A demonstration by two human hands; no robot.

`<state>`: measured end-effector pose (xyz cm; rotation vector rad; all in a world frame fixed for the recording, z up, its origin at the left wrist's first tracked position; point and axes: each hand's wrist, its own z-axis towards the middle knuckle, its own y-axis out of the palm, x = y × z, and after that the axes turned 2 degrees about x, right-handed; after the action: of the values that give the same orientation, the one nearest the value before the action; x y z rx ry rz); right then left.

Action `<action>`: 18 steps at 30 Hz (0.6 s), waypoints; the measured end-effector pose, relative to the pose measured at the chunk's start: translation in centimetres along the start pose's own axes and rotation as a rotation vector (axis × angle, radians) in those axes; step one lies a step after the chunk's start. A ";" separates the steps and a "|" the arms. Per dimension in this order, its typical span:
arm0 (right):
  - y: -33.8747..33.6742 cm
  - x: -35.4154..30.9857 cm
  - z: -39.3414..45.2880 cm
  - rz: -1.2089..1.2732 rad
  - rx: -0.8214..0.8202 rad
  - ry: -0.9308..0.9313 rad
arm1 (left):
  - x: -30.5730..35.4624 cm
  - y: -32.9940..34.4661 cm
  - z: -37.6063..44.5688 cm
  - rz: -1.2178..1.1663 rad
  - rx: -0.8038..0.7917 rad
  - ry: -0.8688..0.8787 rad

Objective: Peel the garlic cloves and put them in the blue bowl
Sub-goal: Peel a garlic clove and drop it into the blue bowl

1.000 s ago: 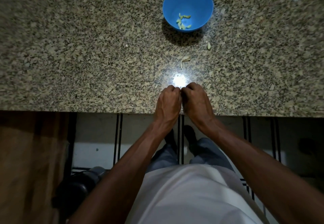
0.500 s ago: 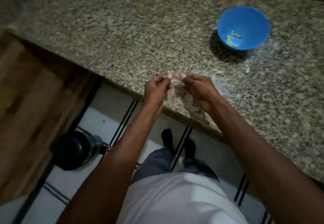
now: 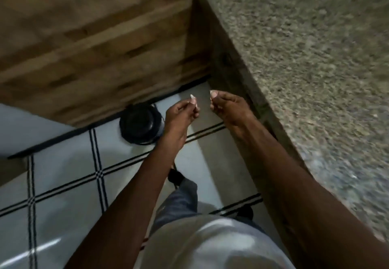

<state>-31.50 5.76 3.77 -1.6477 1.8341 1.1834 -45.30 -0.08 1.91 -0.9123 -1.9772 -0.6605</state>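
My left hand (image 3: 181, 112) is held over the tiled floor, left of the counter, and pinches a small pale garlic piece (image 3: 192, 96) between thumb and fingertips. My right hand (image 3: 229, 106) is a short gap to its right, close to the counter's side. Its fingers are curled and pinch a tiny pale garlic scrap (image 3: 211, 93); blur hides whether this is skin or clove. The two hands do not touch. The blue bowl is out of view.
The speckled granite counter (image 3: 315, 62) fills the right side, its edge running diagonally. A wooden cabinet side (image 3: 94, 37) stands at the upper left. A round black container (image 3: 139, 126) sits on the white tiled floor (image 3: 69, 176) just left of my left hand.
The view has swung left and down, off the counter; the blue bowl has left the frame. Both hands moved from above the counter edge to over the floor and drew slightly apart.
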 end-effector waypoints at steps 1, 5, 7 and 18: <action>2.6 0.5 0.8 -0.035 -0.034 0.005 | 0.6 -2.2 1.2 -0.015 0.028 0.009; 12.6 3.2 4.6 -0.115 -0.137 0.049 | 3.6 -11.0 5.6 -0.033 0.155 0.004; 17.1 5.2 6.5 -0.155 -0.185 0.068 | 5.1 -15.0 7.6 -0.052 0.224 -0.016; 32.5 13.9 13.1 -0.413 -0.276 0.198 | 6.0 -31.7 14.1 -0.190 0.473 -0.069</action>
<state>-68.38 5.99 -3.82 -2.2344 1.3756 1.1563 -79.46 -6.73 -3.67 -0.4686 -2.1690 -0.2416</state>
